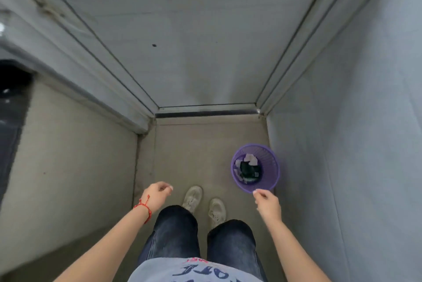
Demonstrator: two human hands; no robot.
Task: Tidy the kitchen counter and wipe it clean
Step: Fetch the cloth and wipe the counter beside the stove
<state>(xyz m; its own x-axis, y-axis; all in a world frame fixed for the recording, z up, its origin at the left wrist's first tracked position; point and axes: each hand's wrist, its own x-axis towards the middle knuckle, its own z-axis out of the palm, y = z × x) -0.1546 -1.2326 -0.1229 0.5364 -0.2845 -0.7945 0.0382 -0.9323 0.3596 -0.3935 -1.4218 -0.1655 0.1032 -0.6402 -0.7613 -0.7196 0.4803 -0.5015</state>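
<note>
A purple mesh wastebasket (pixel 255 168) is seen on the floor (pixel 201 144), close against the pale wall (pixel 342 121) — it is taken here as the landmark. Crumpled pale scraps and something dark (pixel 247 168) are held inside it, so some clearing of rubbish is judged done. No cloth is in view and the counter itself cannot be identified with confidence, so the wiping is judged still outstanding. The right hand (pixel 267 203) is held just at the basket's near rim, fingers loosely curled, nothing gripped. The left hand (pixel 157 195), well apart from the basket beyond the worn shoes (pixel 204 204), is likewise loosely curled and empty — a red cord bracelet (pixel 143 207) is worn at its wrist. The basket is round, tapered and latticed plastic; the floor is matte and dull.
</note>
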